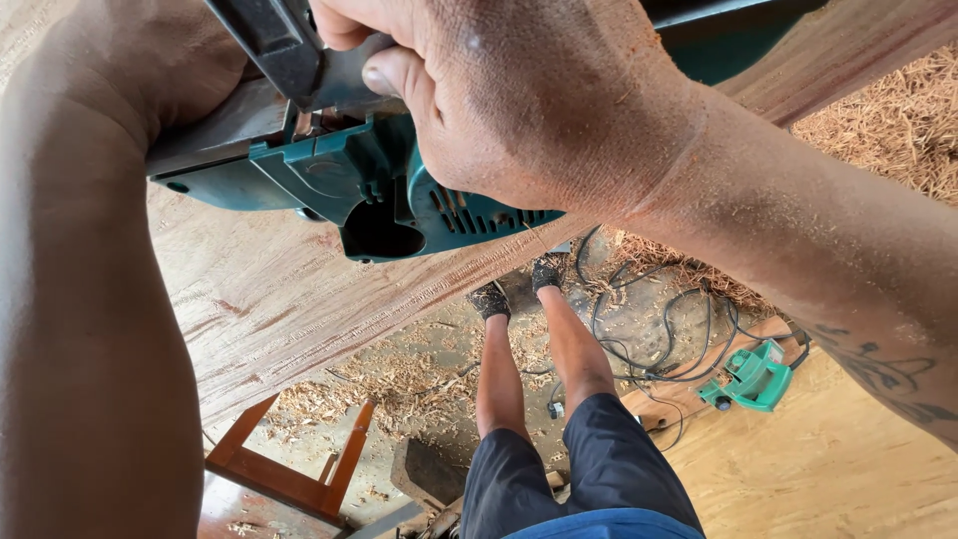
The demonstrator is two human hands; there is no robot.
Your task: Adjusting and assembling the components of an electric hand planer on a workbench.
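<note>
Wooden plank [269,289] bears a green power planer [389,190] on its face

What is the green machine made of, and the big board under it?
The green power planer looks like hard moulded plastic, matte, with vent slots, plus a grey part that seems metal. The board is reddish bare wood: grain lines and rough, unvarnished fibres show. The right hand grips the planer.

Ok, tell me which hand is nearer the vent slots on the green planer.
Right. The right hand grips the green planer directly above the vent slots. The left hand rests at the planer's far end, upper left, apart from them.
</note>
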